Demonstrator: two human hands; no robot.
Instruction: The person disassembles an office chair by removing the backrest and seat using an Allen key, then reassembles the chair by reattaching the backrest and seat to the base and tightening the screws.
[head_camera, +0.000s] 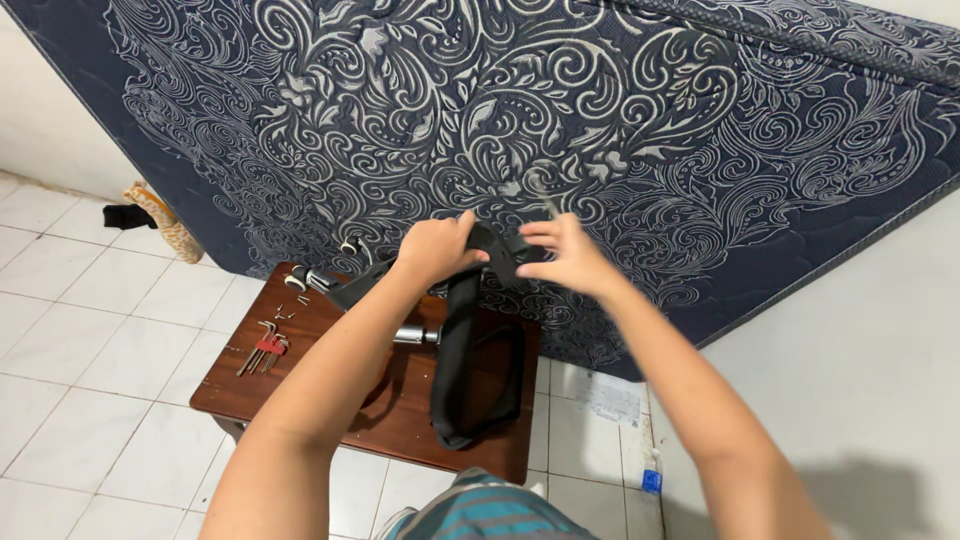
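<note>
Overhead, both hands (500, 252) (perhaps gripping) frame (470, 340)

Thin metal tool (545, 203) above the right hand (560, 255) blurred; mattress (700, 120) cut off.

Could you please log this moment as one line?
left hand: grips black part | right hand: holds hex key at part top | table: hex key set, screws

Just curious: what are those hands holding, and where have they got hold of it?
The left hand grips the top of a black armrest-like part; the right hand holds a thin metal tool, blurred, by its lower end.
</note>
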